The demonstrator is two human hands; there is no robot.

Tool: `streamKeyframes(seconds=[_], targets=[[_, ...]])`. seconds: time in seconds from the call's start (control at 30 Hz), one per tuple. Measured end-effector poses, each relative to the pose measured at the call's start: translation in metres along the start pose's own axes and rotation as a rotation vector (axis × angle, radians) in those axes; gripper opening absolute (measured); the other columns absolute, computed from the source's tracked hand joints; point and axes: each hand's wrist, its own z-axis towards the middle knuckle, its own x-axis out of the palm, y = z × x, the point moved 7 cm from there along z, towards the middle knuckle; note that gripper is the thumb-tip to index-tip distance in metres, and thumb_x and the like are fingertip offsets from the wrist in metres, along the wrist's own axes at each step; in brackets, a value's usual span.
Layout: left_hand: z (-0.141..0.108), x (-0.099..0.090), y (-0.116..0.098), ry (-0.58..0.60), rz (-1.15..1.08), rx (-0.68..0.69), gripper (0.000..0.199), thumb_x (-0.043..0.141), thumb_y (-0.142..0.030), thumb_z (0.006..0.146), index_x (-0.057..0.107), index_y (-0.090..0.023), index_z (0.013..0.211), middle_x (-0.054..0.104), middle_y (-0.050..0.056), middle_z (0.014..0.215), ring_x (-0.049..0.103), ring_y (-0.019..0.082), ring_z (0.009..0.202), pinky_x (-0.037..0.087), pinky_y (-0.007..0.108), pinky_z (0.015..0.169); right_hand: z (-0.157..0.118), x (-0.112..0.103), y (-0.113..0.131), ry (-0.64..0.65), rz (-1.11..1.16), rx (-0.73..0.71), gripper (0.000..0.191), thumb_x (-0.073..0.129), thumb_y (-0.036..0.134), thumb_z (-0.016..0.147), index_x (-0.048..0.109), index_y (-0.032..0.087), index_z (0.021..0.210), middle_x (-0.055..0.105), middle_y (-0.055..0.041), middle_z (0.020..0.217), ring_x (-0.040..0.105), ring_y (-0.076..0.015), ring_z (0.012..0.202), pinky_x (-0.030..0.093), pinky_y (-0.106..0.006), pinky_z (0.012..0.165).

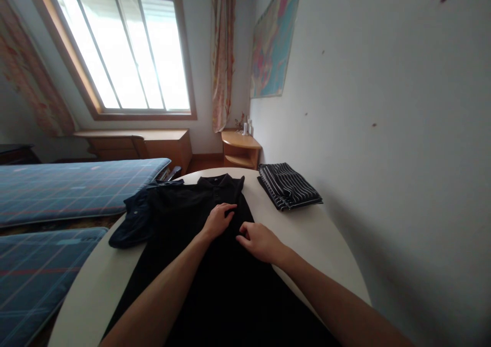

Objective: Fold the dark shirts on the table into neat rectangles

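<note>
A black polo shirt (184, 211) lies spread over a round white table (310, 245), its collar at the far side. My left hand (220, 220) rests on the upper front of the shirt, fingers stretched out and thumb apart. At the shirt's right edge, my right hand (261, 240) is closed, with curled fingers and the thumb close to them on the black cloth. The fold under its fingers is hard to make out. The shirt's right sleeve is not seen spread out, while its left side reaches over a dark navy garment (132, 224).
A folded black-and-white striped garment (290, 186) sits at the table's far right, near the white wall (383, 183). Blue plaid mattresses (76, 186) stand along the left. Beyond are a wooden corner shelf (241, 140) and a desk (164, 135) under the window.
</note>
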Motion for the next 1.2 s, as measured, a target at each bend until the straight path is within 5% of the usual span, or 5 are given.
streamKeyframes(seconds=[0.63, 0.8, 0.9, 1.03, 1.2], targets=[[0.003, -0.002, 0.017, 0.126, 0.023, 0.048, 0.042, 0.048, -0.024, 0.093, 0.062, -0.020, 0.133, 0.064, 0.007, 0.133, 0.056, 0.024, 0.126, 0.040, 0.040, 0.112, -0.025, 0.028, 0.013, 0.424, 0.217, -0.118, 0.090, 0.080, 0.051, 0.069, 0.048, 0.014, 0.145, 0.071, -0.0070, 0.102, 0.064, -0.0188, 0.082, 0.046, -0.025, 0.067], [-0.003, -0.012, 0.031, 0.234, 0.105, -0.022, 0.055, 0.041, -0.037, 0.099, 0.041, -0.021, 0.151, 0.044, 0.008, 0.154, 0.030, 0.028, 0.147, 0.026, 0.045, 0.119, -0.032, 0.020, 0.018, 0.295, 0.171, -0.211, 0.052, 0.065, 0.049, 0.086, 0.064, 0.021, 0.130, 0.072, -0.0043, 0.093, 0.065, -0.0176, 0.078, 0.047, -0.026, 0.071], [-0.010, -0.010, 0.039, 0.326, 0.202, -0.078, 0.059, 0.036, -0.048, 0.101, 0.027, -0.029, 0.156, 0.026, 0.006, 0.162, 0.018, 0.032, 0.150, 0.017, 0.055, 0.119, -0.033, 0.014, 0.023, 0.169, 0.131, -0.255, 0.042, 0.057, 0.049, 0.092, 0.070, 0.021, 0.121, 0.071, -0.0080, 0.107, 0.064, -0.0215, 0.098, 0.047, -0.030, 0.090], [-0.008, 0.003, 0.040, 0.365, 0.321, -0.045, 0.056, 0.034, -0.049, 0.102, 0.033, -0.031, 0.154, 0.019, 0.006, 0.164, 0.014, 0.033, 0.150, 0.015, 0.057, 0.118, -0.036, 0.019, 0.024, 0.197, 0.039, -0.243, 0.063, 0.054, 0.058, 0.092, 0.053, 0.023, 0.143, 0.042, -0.0128, 0.154, 0.034, -0.0317, 0.143, 0.025, -0.046, 0.117], [0.017, 0.017, 0.043, 0.395, 0.347, -0.011, 0.054, 0.036, -0.049, 0.101, 0.038, -0.030, 0.152, 0.020, 0.007, 0.164, 0.015, 0.032, 0.150, 0.018, 0.055, 0.118, -0.031, 0.028, 0.008, 0.308, -0.009, -0.186, 0.077, 0.045, 0.063, 0.094, 0.028, 0.021, 0.156, 0.013, -0.0111, 0.165, 0.003, -0.0322, 0.152, 0.004, -0.054, 0.121]])
